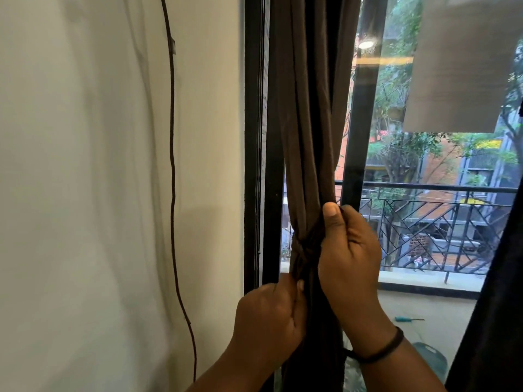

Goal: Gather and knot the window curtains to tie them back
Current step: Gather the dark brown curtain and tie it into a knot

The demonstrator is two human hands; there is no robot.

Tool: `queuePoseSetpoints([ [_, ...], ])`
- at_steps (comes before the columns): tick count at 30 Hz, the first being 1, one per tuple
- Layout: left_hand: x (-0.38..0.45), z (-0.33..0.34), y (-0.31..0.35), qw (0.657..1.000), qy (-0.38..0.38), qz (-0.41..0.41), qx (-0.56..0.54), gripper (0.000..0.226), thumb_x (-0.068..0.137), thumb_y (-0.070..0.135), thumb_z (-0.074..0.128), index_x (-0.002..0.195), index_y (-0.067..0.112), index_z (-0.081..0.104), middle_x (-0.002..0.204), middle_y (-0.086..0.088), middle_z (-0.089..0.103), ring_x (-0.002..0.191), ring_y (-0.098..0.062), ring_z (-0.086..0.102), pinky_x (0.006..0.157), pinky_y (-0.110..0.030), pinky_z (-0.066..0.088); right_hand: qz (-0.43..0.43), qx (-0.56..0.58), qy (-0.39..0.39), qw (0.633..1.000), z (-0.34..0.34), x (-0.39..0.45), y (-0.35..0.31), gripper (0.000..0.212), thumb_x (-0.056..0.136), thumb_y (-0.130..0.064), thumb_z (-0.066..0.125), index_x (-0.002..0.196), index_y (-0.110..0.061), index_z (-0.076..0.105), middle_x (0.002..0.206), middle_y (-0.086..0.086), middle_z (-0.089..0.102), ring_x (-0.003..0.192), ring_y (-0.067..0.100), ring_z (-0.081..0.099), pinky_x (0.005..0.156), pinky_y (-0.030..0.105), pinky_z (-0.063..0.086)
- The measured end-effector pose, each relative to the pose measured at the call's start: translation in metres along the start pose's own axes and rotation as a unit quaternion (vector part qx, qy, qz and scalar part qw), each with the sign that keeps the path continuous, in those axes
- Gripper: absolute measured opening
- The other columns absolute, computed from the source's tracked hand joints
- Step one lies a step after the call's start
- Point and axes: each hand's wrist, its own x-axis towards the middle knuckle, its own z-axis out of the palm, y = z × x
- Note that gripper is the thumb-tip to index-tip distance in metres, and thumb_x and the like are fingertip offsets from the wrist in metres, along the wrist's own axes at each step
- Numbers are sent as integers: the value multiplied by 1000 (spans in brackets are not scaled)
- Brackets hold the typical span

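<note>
This is a room in an upper-floor flat or home, beside a balcony door. A plain cream plastered wall (pixel 85 193) carries a thin dark cable (pixel 172 165) clipped down its length. Next to it stands a black metal door frame (pixel 254 137) with large glass panes, hung with a dark brown fabric curtain (pixel 305 108). Through the glass lies a pale-floored balcony (pixel 430 306) fenced by a black metal railing with diagonal bars (pixel 438 210). Beyond it rise green trees (pixel 396 154) and orange brick residential buildings (pixel 441 165).
</note>
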Motion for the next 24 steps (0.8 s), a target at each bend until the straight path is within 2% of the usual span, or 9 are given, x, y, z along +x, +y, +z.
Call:
queuePoseSetpoints([
  [2,0,4,0,1000,-1,-2,-14,39,100,39,27,75,21,52,50,7,50,40,-10,45,36,-25,40,32,5,14,999,2,7,5,39,92,-37,45,61,-14,46,57,-2,46,51,11,40,47,20,29],
  [4,0,7,3,1000,4,0,-27,40,100,40,28,73,21,51,50,7,49,40,-9,44,37,-24,38,19,-15,22,999,1,15,7,39,91,-37,45,61,-13,45,56,-3,45,52,11,40,47,21,28],
  [7,-2,11,6,999,21,-1,-45,40,100,39,28,70,20,47,49,5,47,40,-12,43,37,-25,35,-107,-121,33,986,-3,25,6,36,92,-30,45,59,-16,39,53,-5,36,52,13,33,49,22,21],
  [10,-4,14,7,997,33,-5,-66,36,100,39,28,70,23,40,48,5,44,40,-11,40,38,-24,31,-207,-186,45,959,-3,31,8,32,91,-23,46,61,-13,42,62,-10,31,58,11,27,55,22,18],
  [15,-10,23,0,996,34,0,-83,35,100,40,29,70,24,35,48,5,40,41,-10,39,40,-20,29,-173,-172,71,967,3,30,19,30,90,-22,47,61,-12,45,61,-9,33,55,14,33,54,21,20],
  [18,-17,29,-14,992,22,-22,-125,35,99,45,29,73,25,41,52,9,43,45,-3,41,46,-8,27,-125,-149,47,980,10,24,24,35,91,-30,43,61,-11,46,56,-7,37,54,16,38,53,25,23],
  [19,-19,30,-21,988,16,-46,-149,36,98,49,28,77,25,45,54,11,46,47,0,43,48,-6,31,-113,-136,42,983,13,21,23,36,91,-33,43,62,-12,47,56,-8,40,56,17,40,53,26,25],
  [22,-19,30,-49,964,-13,-134,-229,42,92,64,28,89,33,56,65,8,63,59,-6,60,54,-26,49,-166,-73,-36,983,25,-1,19,24,89,-30,49,72,-16,60,70,-8,53,68,14,49,63,23,35],
  [24,-11,28,-71,960,-19,-154,-234,29,90,59,32,92,47,58,74,11,66,69,-8,63,61,-27,51,-227,-70,-144,961,31,-16,24,17,86,-29,54,81,-18,66,85,-4,59,79,14,53,70,24,40],
])
